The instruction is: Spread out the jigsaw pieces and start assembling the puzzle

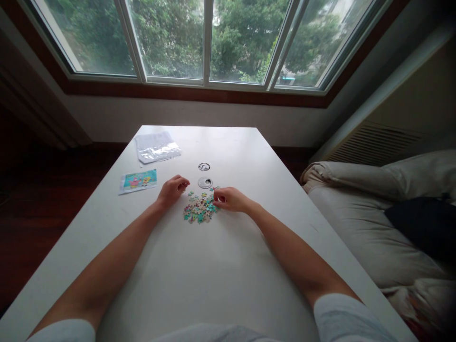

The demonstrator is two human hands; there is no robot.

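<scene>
Down to the white desk point(213, 270), straight to a loose heap of small jigsaw pieces point(200, 208) near the middle, pale backs mixed with teal and brighter printed faces. On the right side of the heap, right hand point(230, 198) bent over the edge, fingertips drawn in close among the pieces; no telling whether clamped on one. Across at the upper left, left hand point(174, 189) just beside the heap, fingers curled inward, no piece clearly visible in the grip; impossible to say whether fingertips together or slightly apart.

No joined section visible. So, by the look of things, an early stage: picking through and sorting, perhaps turning faces up. And the next move? Calls for a light pinch on a single piece, a lift clear of close neighbours, then a colour check against the printed picture sheet point(139, 180), flat on the left, well apart from the heap. Beyond the sheet, a clear plastic packet point(156, 147); just past the heap, two round fittings point(204, 182) in the desk.
</scene>
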